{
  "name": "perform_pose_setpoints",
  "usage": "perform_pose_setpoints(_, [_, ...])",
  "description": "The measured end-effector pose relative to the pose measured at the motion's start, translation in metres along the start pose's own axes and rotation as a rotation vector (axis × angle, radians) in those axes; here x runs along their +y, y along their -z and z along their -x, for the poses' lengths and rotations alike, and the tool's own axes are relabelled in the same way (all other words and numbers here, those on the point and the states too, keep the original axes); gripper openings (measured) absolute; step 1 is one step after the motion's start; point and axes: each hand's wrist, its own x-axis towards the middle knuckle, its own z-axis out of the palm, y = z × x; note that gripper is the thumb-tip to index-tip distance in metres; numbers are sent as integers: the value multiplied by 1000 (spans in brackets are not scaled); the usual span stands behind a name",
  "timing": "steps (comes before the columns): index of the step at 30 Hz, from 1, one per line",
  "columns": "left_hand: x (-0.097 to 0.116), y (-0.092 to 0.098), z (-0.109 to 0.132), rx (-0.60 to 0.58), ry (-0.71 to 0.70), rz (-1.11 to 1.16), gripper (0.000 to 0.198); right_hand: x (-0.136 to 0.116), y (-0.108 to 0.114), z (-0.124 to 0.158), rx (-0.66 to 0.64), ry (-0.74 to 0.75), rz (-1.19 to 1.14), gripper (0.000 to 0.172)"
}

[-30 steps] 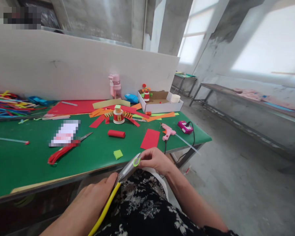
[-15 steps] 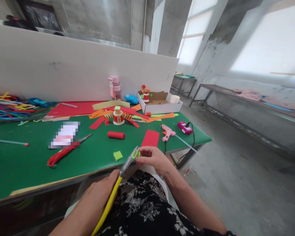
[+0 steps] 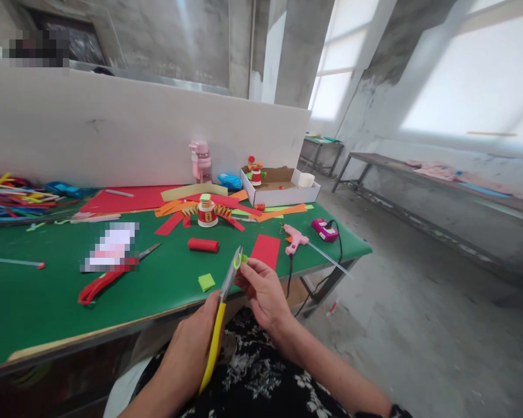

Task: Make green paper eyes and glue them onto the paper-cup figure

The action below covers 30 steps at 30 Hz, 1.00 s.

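My left hand (image 3: 192, 342) is closed around yellow-handled long-nose pliers (image 3: 227, 284), which point up and away over the table's front edge. At their metal tip is a small curled strip of light green paper (image 3: 237, 260). My right hand (image 3: 264, 290) pinches this strip between thumb and fingers, just right of the jaws. Small light green paper squares (image 3: 206, 283) lie on the table to the left of the pliers. A red paper roll (image 3: 203, 245) rests behind them, and a red paper sheet (image 3: 267, 249) lies beyond my right hand.
A paper-cup figure (image 3: 207, 215) with folded arms stands among coloured strips on the green table (image 3: 157, 296). Red-handled scissors (image 3: 107, 281) lie at left. To the right are a pink glue gun (image 3: 294, 238), a purple power socket (image 3: 325, 230) and a white box (image 3: 283, 194).
Both hands have risen slightly with the pliers, which now stand more upright. My right hand has turned at the wrist, still pinching the green strip. The view has shifted a little.
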Motion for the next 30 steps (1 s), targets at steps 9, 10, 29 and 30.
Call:
perform_pose_setpoints(9, [1,5,4,-37,1,-63,49,-5,3,-1,35,19,45,38])
perform_pose_setpoints(10, [1,6,4,-42,4,-66,49,-6,4,-1,38,20,56,38])
perform_pose_setpoints(29, [2,6,8,-55,28,-69,41,-8,6,3,-9,-44,154,35])
perform_pose_setpoints(30, [2,7,8,-53,27,-73,41,-8,7,3,-12,-45,157,35])
